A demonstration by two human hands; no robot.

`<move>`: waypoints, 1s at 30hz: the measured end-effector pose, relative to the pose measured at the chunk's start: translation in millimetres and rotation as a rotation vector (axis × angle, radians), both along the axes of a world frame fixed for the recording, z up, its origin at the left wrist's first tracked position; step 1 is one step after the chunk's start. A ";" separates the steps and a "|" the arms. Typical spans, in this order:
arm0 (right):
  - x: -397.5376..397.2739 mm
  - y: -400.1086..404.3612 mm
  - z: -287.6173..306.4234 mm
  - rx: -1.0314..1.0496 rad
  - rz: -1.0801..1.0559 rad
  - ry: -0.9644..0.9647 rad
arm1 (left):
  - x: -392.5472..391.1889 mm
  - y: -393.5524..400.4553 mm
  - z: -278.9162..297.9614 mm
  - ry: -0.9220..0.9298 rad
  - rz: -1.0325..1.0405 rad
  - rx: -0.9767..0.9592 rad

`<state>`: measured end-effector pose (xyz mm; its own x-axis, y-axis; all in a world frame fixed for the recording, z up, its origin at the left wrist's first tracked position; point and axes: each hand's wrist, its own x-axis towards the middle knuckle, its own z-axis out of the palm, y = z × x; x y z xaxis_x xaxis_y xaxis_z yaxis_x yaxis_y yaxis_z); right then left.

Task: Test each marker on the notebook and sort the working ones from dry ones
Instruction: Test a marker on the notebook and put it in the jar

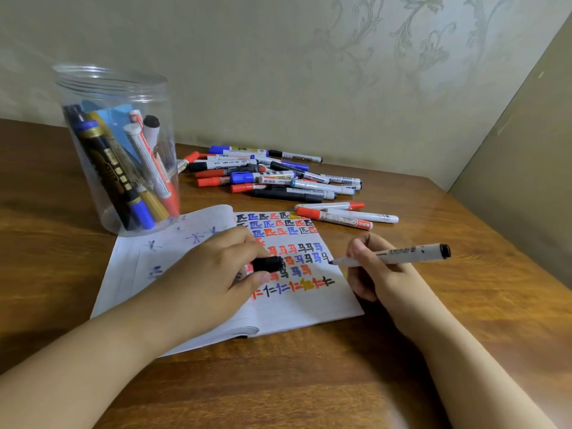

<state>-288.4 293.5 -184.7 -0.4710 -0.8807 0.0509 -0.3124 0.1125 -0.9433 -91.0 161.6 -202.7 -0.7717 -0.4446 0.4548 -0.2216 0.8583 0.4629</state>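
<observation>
Head view: an open white paper notebook [297,308] lies near the middle of the brown wooden table [356,382], its right page covered in rows of red, blue, black and yellow test marks. The right hand [376,269] grips a white-barrelled marker with a black end [399,253], fingers curled round the barrel; its dark tip touches the right edge of the page, beside the second row of marks. The left hand [216,270] rests on the notebook and pinches a black marker cap [268,264] between thumb and curled fingers, above the marks.

Toward the table's far left stands a tall clear plastic jar [116,150], touching the notebook's far left corner, with several markers leaning inside it: black and gold, blue-tipped, red and white. Behind the notebook, near the table's far edge by the wall, lies a loose pile of red, blue and black whiteboard markers [272,174]. Between that pile and the notebook's far right corner lie three white markers with red caps or ends [343,213], close together and just beside the page.
</observation>
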 end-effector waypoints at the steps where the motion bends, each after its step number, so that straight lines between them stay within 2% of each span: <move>1: 0.9 -1.1 0.0 -0.008 -0.032 0.006 | -0.2 -0.1 -0.7 0.002 0.002 0.000; 8: -3.8 -3.1 -7.2 0.015 -0.163 0.179 | -1.1 0.3 -2.4 -0.006 -0.008 -0.022; 17: -10.2 -4.3 -15.8 -0.041 -0.199 0.341 | -1.1 0.9 -2.3 -0.031 -0.010 0.012; 30: -11.9 -4.7 -18.0 -0.035 -0.157 0.364 | -0.8 0.4 -1.3 -0.055 -0.008 0.041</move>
